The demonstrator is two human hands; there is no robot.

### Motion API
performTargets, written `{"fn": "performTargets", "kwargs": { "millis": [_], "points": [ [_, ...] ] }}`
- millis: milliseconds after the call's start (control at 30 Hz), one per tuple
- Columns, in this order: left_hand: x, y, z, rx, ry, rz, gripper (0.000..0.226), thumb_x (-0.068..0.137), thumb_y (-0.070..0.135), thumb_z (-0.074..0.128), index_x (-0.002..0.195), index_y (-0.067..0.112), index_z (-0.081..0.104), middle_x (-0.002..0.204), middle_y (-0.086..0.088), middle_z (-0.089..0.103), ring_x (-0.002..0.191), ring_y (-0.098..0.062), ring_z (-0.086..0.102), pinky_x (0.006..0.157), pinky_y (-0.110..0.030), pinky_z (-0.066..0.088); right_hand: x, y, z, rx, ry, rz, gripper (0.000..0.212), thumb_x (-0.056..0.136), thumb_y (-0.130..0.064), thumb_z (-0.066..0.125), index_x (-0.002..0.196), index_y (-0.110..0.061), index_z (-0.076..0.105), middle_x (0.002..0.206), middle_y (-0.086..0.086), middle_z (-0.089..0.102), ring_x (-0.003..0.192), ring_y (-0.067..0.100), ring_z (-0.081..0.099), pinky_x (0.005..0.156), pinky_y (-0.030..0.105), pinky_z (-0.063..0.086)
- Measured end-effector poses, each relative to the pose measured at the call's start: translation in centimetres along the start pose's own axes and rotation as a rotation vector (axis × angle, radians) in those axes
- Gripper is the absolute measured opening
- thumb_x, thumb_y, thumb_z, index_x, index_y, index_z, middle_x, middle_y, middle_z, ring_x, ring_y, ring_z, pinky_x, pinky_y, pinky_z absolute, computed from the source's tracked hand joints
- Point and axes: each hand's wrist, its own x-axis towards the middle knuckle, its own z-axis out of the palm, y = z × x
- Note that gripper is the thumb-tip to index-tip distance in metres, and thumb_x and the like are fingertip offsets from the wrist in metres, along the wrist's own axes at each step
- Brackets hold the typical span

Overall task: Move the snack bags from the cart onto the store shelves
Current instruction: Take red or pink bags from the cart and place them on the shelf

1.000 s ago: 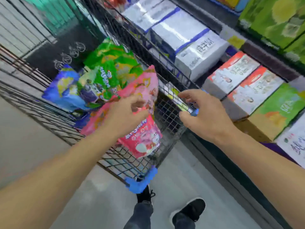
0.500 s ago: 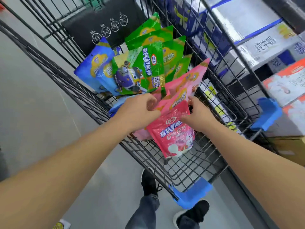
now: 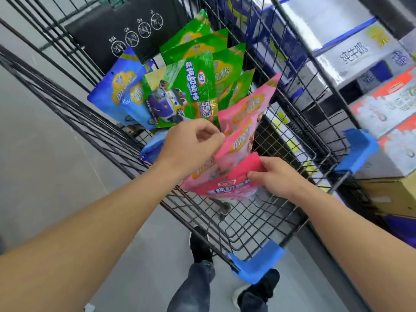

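Both hands in wire cart (image 3: 258, 221). Left hand (image 3: 191, 145) fingers pinch pink snack bags (image 3: 243, 122); right hand (image 3: 276, 176) fingers clamp the lowest pink bag (image 3: 227, 183). Green bags (image 3: 198, 70) at 12 o'clock, blue bags (image 3: 117, 86) at 10. Boxed shelves (image 3: 360, 64) at 2 o'clock, behind cart mesh.

- Bright, even light is cast from overhead.
- Glare is seen on the boxes (image 3: 333, 30) and green bags (image 3: 200, 86).
- Edges are bent and blurred.
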Motion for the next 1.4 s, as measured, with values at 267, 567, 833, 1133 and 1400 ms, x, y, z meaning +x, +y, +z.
{"fn": "performTargets", "kwargs": {
  "millis": [267,567,833,1133,1400],
  "points": [
    [0.1,2.5,2.1,-0.759,-0.28,-0.326,0.068,0.093,0.068,0.026,0.095,0.015,0.069,0.085,-0.007,0.069,0.075,-0.019,0.062,0.073,-0.032,0.047,-4.7,-0.5,-4.2,1.001,0.165,-0.083,0.036,0.096,-0.004,0.045,0.13,0.005,0.052,0.112,0.022,0.065,0.096,0.034,0.063,0.094,0.053,0.052],
    [-1.3,9.3,8.4,-0.427,-0.216,-0.177,0.02,0.1,0.019,0.053,0.091,0.02,0.07,0.094,0.004,0.077,0.089,-0.018,0.07,0.094,-0.046,0.053,-9.8,2.6,-10.4,1.279,0.421,-0.162,0.019,0.1,-0.013,0.047,0.111,-0.013,0.063,0.102,0.007,0.074,0.087,0.021,0.071,0.075,0.038,0.061],
    [-1.0,17.7,13.1,-0.455,-0.253,-0.072,0.019,0.094,0.022,0.061,0.083,0.016,0.075,0.082,0.0,0.076,0.067,-0.017,0.067,0.067,-0.036,0.053,-16.3,9.7,-13.4,0.98,0.489,-0.197,0.018,0.096,-0.005,0.054,0.101,-0.019,0.066,0.094,-0.002,0.075,0.088,0.018,0.071,0.081,0.032,0.056],
    [-5.2,25.6,28.9,-0.427,-0.464,-0.041,0.028,0.102,0.025,0.049,0.086,0.012,0.069,0.081,-0.001,0.076,0.07,-0.014,0.07,0.067,-0.031,0.058,-25.1,22.1,-18.0,0.997,0.993,-0.034,0.029,0.093,-0.005,0.06,0.069,-0.019,0.056,0.056,-0.009,0.062,0.052,0.004,0.056,0.052,0.02,0.046],
    [-9.2,32.5,43.5,-0.15,-0.55,0.108,0.052,0.075,0.056,0.059,0.074,0.004,0.065,0.077,-0.017,0.069,0.071,-0.027,0.064,0.078,-0.058,0.056,-34.6,34.2,-23.3,0.764,1.325,0.146,0.029,0.087,-0.015,0.067,0.06,-0.02,0.058,0.052,-0.011,0.058,0.054,0.007,0.051,0.061,0.028,0.044]
  ]
}}
